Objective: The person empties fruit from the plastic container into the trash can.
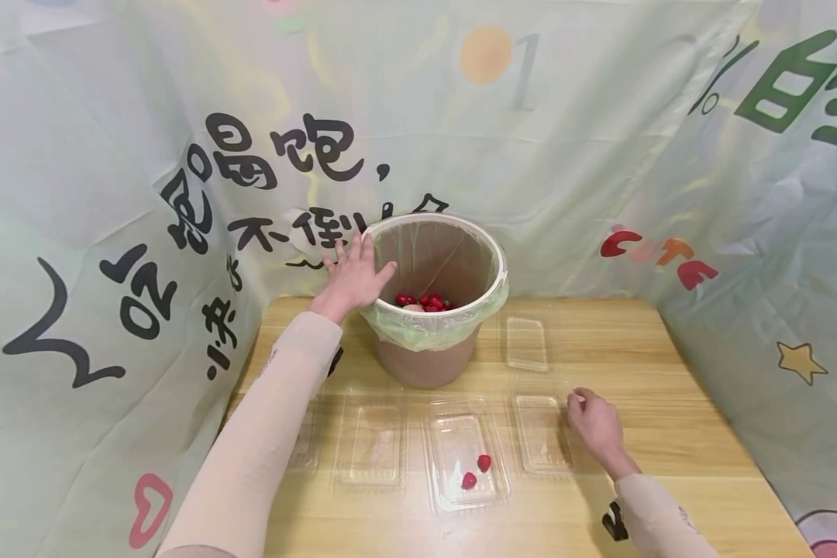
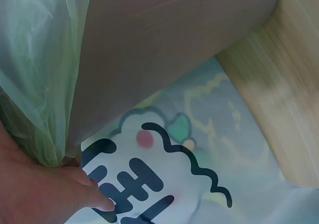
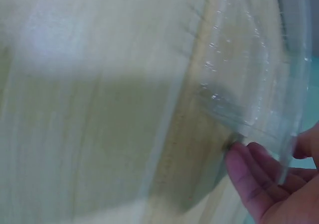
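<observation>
My left hand (image 1: 354, 280) lies at the left rim of a brownish bin (image 1: 428, 364), its fingers spread. In the left wrist view that hand is against the pale green bag (image 2: 42, 74) lining the bin. Several red berry-like pieces (image 1: 432, 301) sit inside the bin. At the right, my right hand (image 1: 597, 422) pinches the edge of a clear plastic box (image 1: 540, 434); the right wrist view shows its thumb and fingers on either side of the thin rim. Two red berry-like pieces (image 1: 484, 463) rest in the neighbouring clear plastic tray (image 1: 453, 434).
More clear plastic trays stand on the wooden table (image 1: 628, 333): one tray (image 1: 373, 446) left of the middle, another tray (image 1: 526, 345) behind at the right, and one partly behind the left sleeve (image 1: 279, 418). Printed cloth (image 1: 565, 155) hangs around the table's back and sides.
</observation>
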{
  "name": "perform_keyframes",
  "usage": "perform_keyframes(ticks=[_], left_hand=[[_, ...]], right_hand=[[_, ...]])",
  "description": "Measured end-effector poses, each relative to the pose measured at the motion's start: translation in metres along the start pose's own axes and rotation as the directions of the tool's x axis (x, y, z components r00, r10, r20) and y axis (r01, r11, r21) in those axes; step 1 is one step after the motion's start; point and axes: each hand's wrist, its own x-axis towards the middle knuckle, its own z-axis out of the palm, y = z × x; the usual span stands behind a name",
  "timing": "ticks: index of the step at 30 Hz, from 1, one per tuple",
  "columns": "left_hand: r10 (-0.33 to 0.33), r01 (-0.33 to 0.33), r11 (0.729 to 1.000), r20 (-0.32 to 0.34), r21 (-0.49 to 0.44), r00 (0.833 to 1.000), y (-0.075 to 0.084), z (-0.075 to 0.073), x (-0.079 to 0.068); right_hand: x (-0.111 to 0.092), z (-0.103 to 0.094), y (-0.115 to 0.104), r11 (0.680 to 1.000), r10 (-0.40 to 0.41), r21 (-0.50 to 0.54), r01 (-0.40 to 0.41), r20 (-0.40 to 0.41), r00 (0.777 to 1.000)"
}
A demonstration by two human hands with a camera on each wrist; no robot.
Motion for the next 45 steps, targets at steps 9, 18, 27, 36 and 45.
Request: perform_keyframes(ticks=[9, 18, 27, 36, 45], left_hand=[[0.0, 0.0, 1.0, 0.003, 0.004, 1.0, 0.0, -0.001, 0.0], [0.003, -0.003, 1.0, -0.002, -0.007, 1.0, 0.0, 0.001, 0.0], [0.002, -0.002, 1.0, -0.004, -0.012, 1.0, 0.0, 0.001, 0.001], [0.002, -0.002, 1.0, 0.0, -0.013, 1.0, 0.0, 0.0, 0.0], [0.003, -0.003, 1.0, -0.004, -0.005, 1.0, -0.001, 0.002, 0.001]], right_hand=[[0.002, -0.011, -0.018, 1.0, -0.02, -0.007, 0.019, -0.074, 0.997], [0.0, 0.005, -0.058, 0.954, -0.25, 0.115, 0.276, -0.198, 0.948], [-0.012, 0.028, -0.083, 0.945, -0.252, 0.187, 0.269, -0.112, 0.961], [-0.022, 0.041, -0.095, 0.937, -0.295, 0.165, 0.309, -0.105, 0.95], [-0.032, 0.049, -0.109, 0.889, -0.425, 0.09, 0.449, -0.203, 0.882]])
